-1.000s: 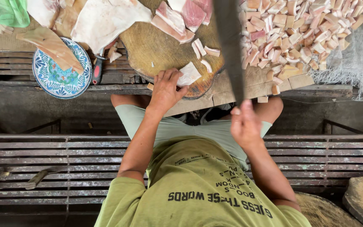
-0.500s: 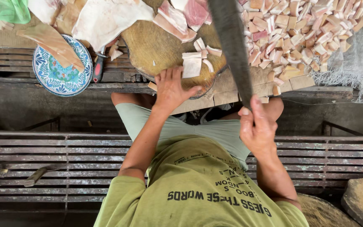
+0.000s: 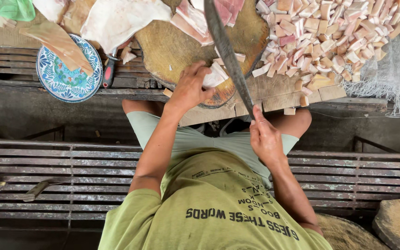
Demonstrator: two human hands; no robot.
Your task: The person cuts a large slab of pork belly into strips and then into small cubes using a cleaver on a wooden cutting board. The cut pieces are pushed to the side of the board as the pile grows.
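Cutting station, seen from above the person in the green shirt.

- Left hand (image 3: 190, 89): palm down on the round wooden chopping block (image 3: 172, 41), fingers curled over a pale strip of meat (image 3: 215, 76) at the block's near edge, pinning it rather than lifting it.
- Right hand (image 3: 265, 139): closed in a fist round the handle of a long knife (image 3: 228, 51). The handle is hidden inside the grip. The blade runs up and away across the block and passes just beside the left fingertips.
- The strip lies on the block between the left fingers and the blade. More slabs of pink and white meat (image 3: 195, 23) sit at the block's far side.
- To the right, a big heap of cut cubes (image 3: 329, 32) is spread over the plank worktop (image 3: 283, 95), with a few loose cubes at its edge.
- To the left there is a blue patterned plate (image 3: 56, 78) with a tan slice across it, and a red-handled tool (image 3: 108, 71) beside it.

Judgement: this looks like mid-dicing, with the strip held ready and the blade lined up. I cannot tell whether the edge touches the meat or stands just above it. A clean cut calls for the fingertips tucked back from the blade's line, the strip kept flat, and the blade brought straight down, not sideways.
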